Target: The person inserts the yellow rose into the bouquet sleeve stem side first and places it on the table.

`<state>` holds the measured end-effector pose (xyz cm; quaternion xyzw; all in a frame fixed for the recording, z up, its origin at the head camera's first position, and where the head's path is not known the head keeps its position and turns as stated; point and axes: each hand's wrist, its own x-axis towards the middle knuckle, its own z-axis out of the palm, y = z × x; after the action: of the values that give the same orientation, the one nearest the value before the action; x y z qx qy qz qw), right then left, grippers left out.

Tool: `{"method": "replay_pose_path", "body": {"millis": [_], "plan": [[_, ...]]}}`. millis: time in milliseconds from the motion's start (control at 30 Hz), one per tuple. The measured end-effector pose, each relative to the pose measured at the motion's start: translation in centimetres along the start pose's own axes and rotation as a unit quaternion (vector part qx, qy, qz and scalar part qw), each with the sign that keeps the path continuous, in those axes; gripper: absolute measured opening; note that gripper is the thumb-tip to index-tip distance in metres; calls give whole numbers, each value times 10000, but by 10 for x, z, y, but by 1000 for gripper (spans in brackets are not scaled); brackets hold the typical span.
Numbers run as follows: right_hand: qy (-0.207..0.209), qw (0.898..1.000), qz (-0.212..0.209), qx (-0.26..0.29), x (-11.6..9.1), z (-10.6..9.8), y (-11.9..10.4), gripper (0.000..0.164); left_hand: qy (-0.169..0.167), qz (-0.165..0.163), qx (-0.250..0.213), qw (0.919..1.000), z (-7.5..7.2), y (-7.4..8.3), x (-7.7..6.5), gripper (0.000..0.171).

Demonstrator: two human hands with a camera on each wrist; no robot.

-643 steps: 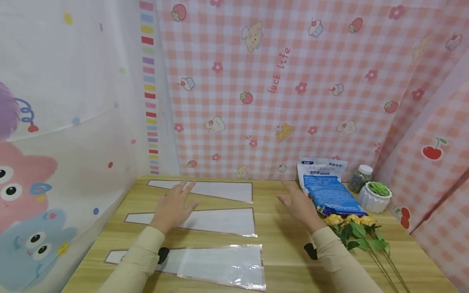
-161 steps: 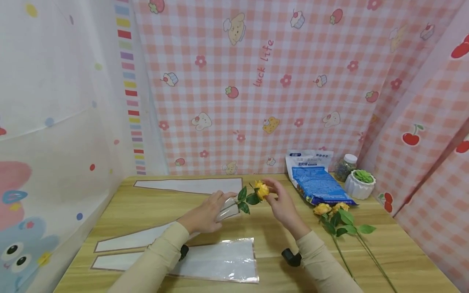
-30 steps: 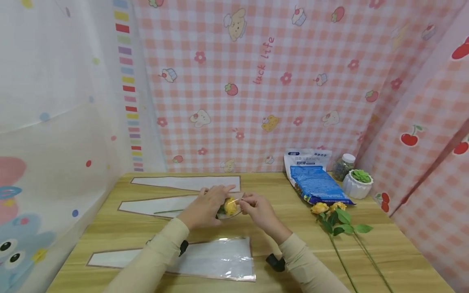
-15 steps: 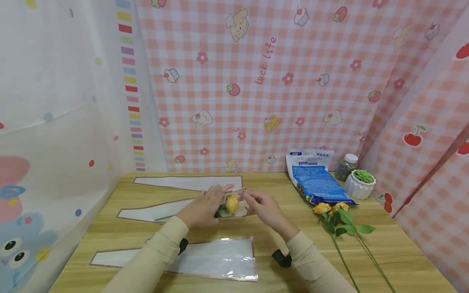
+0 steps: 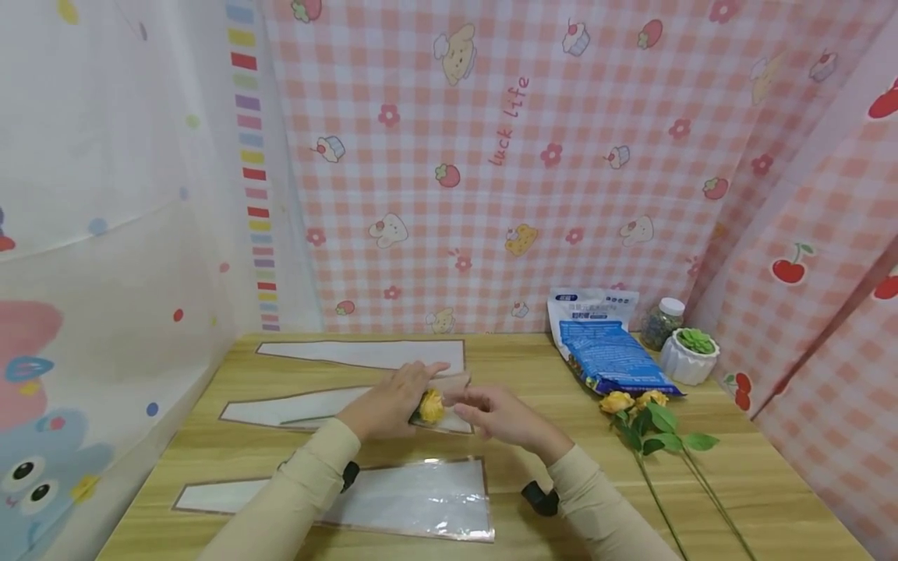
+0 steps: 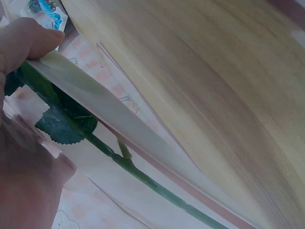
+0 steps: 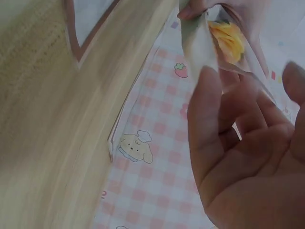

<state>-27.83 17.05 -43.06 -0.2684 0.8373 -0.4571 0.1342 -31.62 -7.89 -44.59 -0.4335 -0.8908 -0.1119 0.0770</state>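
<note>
A yellow rose (image 5: 431,406) lies in the wide end of the middle flower sleeve (image 5: 309,405), its blossom near the mouth. My left hand (image 5: 396,396) grips the sleeve around the rose; the left wrist view shows the thumb (image 6: 45,40) over the sleeve's edge, with green leaves (image 6: 64,125) and the stem (image 6: 147,180) inside. Past the mouth, my right hand (image 5: 505,418) has loosely bent fingers and holds nothing. In the right wrist view its fingertips are close to the sleeve's rim, thumb apart, with the blossom (image 7: 228,40) beyond.
Two more flat sleeves lie on the table, a far sleeve (image 5: 393,353) and a near sleeve (image 5: 414,499). At the right are two yellow roses (image 5: 652,400) with long stems, a blue-white bag (image 5: 610,347), a lidded jar (image 5: 662,323) and a potted succulent (image 5: 691,358).
One rose has gone from the right-hand group into the middle sleeve. Within the last second, my right hand let go of the sleeve's mouth, and the blossom shifted slightly left.
</note>
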Motion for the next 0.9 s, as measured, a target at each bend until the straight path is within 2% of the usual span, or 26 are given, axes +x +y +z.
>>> {"method": "replay_pose_path", "body": {"millis": [200, 367, 500, 700, 900], "plan": [[-412, 9989, 135, 187, 1, 0, 1, 36, 26, -38, 6, 10000, 2, 3, -1, 108], [-530, 9978, 207, 328, 3, 1, 4, 37, -72, -54, 155, 9998, 5, 6, -1, 110], [-596, 9972, 234, 388, 6, 3, 6, 37, -24, 32, 295, 9996, 8, 4, -2, 113], [-37, 9997, 55, 215, 6, 3, 7, 33, 192, 73, 373, 9991, 10, 1, -2, 110], [307, 9993, -43, 214, 8, 3, 9, 34, 163, -320, 93, 9993, 2, -6, -8, 112]]}}
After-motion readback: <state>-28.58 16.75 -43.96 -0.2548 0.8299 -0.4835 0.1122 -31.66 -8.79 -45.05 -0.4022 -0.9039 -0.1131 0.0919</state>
